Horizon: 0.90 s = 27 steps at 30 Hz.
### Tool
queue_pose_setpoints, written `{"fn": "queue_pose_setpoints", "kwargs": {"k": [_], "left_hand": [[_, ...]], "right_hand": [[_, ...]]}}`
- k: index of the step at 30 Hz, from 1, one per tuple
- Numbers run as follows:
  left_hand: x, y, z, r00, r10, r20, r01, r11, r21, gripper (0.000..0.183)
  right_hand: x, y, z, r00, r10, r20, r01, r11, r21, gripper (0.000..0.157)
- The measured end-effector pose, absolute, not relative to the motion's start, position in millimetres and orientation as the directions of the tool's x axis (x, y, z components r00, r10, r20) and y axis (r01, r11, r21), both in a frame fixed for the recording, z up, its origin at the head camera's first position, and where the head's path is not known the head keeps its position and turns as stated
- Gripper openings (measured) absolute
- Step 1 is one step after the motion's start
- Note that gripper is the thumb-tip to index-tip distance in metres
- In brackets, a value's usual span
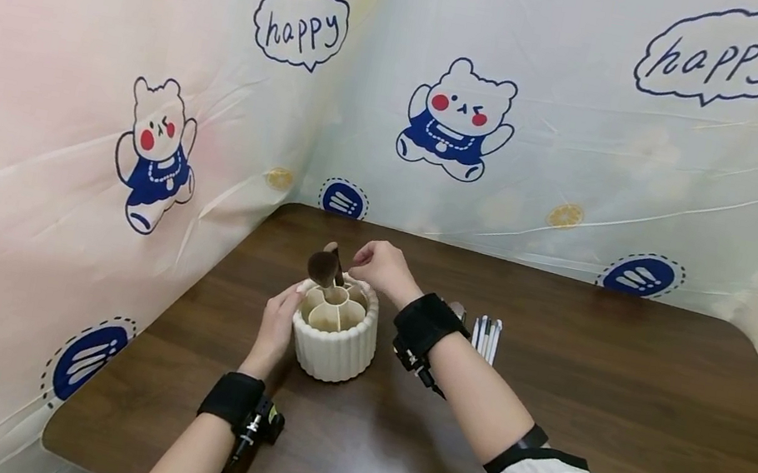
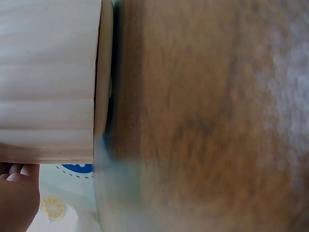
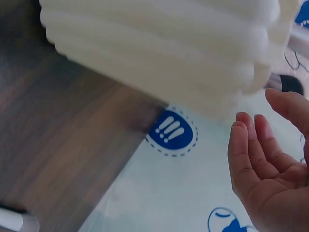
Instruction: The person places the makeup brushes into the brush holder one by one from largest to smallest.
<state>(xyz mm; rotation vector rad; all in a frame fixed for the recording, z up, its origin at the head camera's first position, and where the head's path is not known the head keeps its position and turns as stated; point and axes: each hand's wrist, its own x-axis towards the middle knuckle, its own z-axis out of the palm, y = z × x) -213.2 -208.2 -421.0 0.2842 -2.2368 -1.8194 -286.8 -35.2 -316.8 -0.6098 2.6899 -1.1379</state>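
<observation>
A cream ribbed round brush holder [image 1: 332,351] stands on the table, its top divided into several compartments. My left hand [image 1: 275,324] holds its left side, fingertips up by the rim; in the left wrist view bent fingers [image 2: 19,179] lie against its wall. Out of the holder rise a fluffy brown makeup brush [image 1: 322,269] and, behind it, a second dark brush [image 1: 339,267]. My right hand [image 1: 384,270] hovers over the far right rim beside them. In the right wrist view its thumb [image 3: 285,106] and loosely bent fingers stand apart with nothing between them.
Several slim white sticks [image 1: 486,338] lie side by side on the brown wooden table [image 1: 621,415], right of the holder. A small greyish thing [image 1: 457,310] shows partly behind the right wrist. Printed cloth [image 1: 554,149] hangs close round the table's back and left edges.
</observation>
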Motion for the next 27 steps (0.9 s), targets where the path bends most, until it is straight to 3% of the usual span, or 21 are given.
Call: {"fn": "queue_pose_setpoints", "kwargs": {"k": [16,27], "left_hand": [[-212,-209,-420,-0.957,-0.282,0.064,0.008,0.194,0.981,0.047],[-214,-210,-424,-0.956,-0.274,0.103,0.043,0.218,0.975,0.047]], "right_hand": [[-321,37,-328,-0.990,-0.096,0.101,-0.139,0.704,-0.697,0.017],[-322,78,-371,-0.998,-0.014,0.055,-0.046,0.761,-0.647,0.017]]}}
